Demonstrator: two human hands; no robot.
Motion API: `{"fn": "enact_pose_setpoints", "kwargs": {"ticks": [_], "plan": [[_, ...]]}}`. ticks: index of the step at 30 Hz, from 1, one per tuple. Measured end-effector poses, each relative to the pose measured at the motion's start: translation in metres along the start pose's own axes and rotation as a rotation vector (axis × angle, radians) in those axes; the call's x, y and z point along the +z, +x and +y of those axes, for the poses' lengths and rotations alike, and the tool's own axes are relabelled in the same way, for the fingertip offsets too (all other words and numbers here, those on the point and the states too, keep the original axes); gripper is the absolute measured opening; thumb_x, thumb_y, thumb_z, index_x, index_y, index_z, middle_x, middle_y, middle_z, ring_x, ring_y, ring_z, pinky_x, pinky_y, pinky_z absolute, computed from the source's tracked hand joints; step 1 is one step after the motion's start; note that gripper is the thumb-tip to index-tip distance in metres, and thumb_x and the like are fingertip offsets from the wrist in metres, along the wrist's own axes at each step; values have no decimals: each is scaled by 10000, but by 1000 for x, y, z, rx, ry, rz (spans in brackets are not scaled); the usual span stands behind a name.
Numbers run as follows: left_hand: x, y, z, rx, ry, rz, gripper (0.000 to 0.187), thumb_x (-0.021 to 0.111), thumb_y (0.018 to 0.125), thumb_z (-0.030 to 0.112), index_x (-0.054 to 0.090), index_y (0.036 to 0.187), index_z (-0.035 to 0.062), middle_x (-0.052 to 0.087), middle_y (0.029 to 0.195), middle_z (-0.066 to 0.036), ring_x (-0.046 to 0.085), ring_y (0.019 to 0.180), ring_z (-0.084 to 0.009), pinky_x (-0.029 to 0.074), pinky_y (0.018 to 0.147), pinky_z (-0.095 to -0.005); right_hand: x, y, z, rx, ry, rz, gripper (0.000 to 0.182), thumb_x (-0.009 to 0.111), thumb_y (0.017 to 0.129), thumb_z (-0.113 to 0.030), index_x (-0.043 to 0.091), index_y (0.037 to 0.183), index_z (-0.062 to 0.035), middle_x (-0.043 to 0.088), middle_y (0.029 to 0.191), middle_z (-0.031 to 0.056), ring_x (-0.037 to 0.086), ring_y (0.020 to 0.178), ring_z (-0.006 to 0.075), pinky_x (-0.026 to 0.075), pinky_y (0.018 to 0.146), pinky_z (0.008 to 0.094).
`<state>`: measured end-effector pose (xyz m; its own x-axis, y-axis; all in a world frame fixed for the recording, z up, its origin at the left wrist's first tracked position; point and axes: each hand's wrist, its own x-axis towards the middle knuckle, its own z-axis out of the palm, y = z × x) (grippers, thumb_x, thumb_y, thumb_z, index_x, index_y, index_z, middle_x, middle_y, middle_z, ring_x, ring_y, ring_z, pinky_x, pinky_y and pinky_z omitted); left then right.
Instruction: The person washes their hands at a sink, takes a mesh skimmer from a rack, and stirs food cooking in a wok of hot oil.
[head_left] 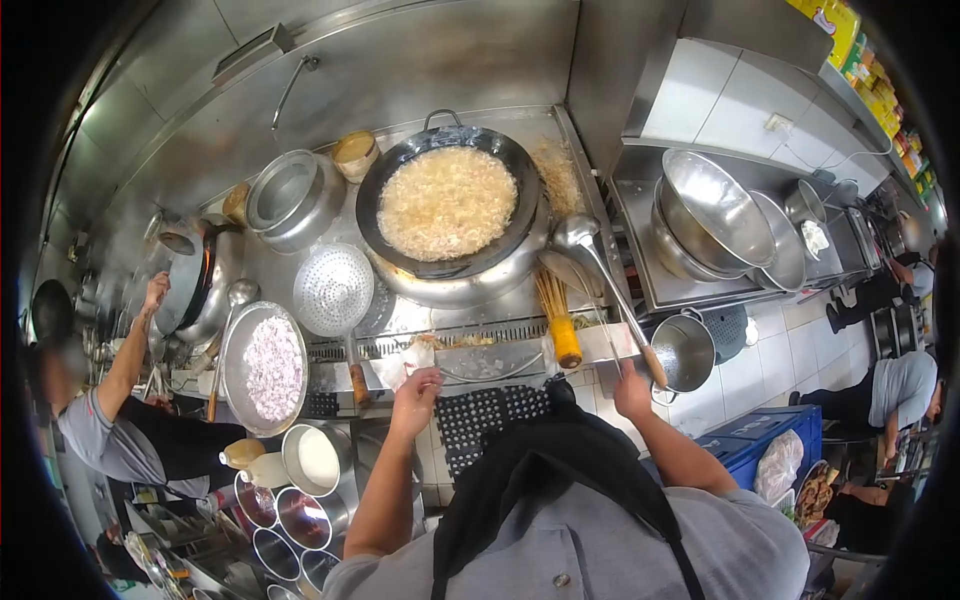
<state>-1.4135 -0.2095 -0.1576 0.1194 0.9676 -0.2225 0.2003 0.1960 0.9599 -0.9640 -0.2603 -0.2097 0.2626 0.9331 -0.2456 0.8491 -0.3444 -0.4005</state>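
Observation:
My left hand point(416, 398) has its fingers curled at a crumpled white cloth point(400, 362) on the stove's front edge. Closed at the end of a thin metal handle is my right hand point(631, 390); the handle leads up to a wok spatula point(570, 268). Beside that hand lies a big ladle point(577, 232) with a wooden grip. A black wok point(372, 200) full of bubbling pale food point(450, 200) sits on the burner ahead. Between my hands lies a yellow-handled bamboo brush point(562, 335). A perforated skimmer point(335, 290) rests left of the wok.
At left stand a bowl of chopped pinkish-white pieces point(268, 365), a lidded steel pot point(290, 200) and several seasoning tins point(305, 518). A co-worker point(120, 420) works there at another wok. Steel basins point(715, 210), a pot point(683, 352) and a blue crate point(765, 440) are at right.

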Motion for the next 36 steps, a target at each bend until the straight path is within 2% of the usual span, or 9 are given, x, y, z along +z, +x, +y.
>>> {"fn": "enact_pose_setpoints", "kwargs": {"ticks": [6,15,20,22,26,28,30,32,36], "plan": [[13,-12,-6,59,-16,-48,298,461,865,-56,564,1143,-33,647,969,-111,625,877,-158,495,809,-274,-45,-24,-20,-41,244,51,207,444,942,-172,413,1105,-49,597,809,322,584,758,508,407,673,615],[22,-13,12,-18,78,-102,257,512,892,0,597,1135,-10,645,996,-106,633,913,-175,490,837,-294,-136,52,-103,-287,340,309,185,460,959,-186,519,1058,-42,575,831,296,543,843,503,432,678,517],[109,30,93,354,281,-512,268,567,886,83,613,1141,17,657,1052,-140,640,958,-230,489,863,-325,-173,80,-103,-280,307,219,219,459,958,-193,522,1100,-40,585,868,294,547,877,496,430,713,521],[160,49,112,256,222,-813,255,579,907,112,616,1146,34,655,1087,-98,617,994,-171,486,874,-307,-196,68,-101,-288,333,171,224,463,956,-194,521,1101,-34,588,877,294,548,883,493,433,719,512],[278,84,58,156,152,-1242,452,608,891,154,485,1309,36,611,1193,-102,594,1054,-212,487,880,-305,-230,52,-96,-236,316,97,232,487,946,-188,515,1109,-25,592,852,287,550,861,488,433,707,494],[334,90,35,-203,160,-1332,596,653,865,222,403,1379,53,540,1295,-105,541,1147,-234,478,898,-363,-233,52,-90,-207,326,77,250,500,940,-182,505,1136,-26,591,833,285,554,852,484,433,701,486],[385,87,8,-408,48,-1141,745,693,806,252,317,1422,68,505,1343,-110,528,1162,-252,490,840,-407,-238,49,-97,-169,331,85,321,517,930,-167,459,1209,-20,592,805,274,564,818,477,442,693,462],[446,93,-25,-528,-69,-982,825,720,766,278,283,1436,78,468,1385,-110,502,1192,-257,493,809,-441,-228,57,-90,-328,299,229,307,485,952,-142,464,1235,-25,552,681,98,531,598,192,449,594,339],[516,99,-39,-540,-382,-647,699,697,792,244,348,1376,82,508,1315,-113,546,1134,-241,527,745,-430,-229,61,-88,-159,621,-21,268,430,977,-123,463,1234,-56,479,645,5,451,551,90,396,515,254]]}}
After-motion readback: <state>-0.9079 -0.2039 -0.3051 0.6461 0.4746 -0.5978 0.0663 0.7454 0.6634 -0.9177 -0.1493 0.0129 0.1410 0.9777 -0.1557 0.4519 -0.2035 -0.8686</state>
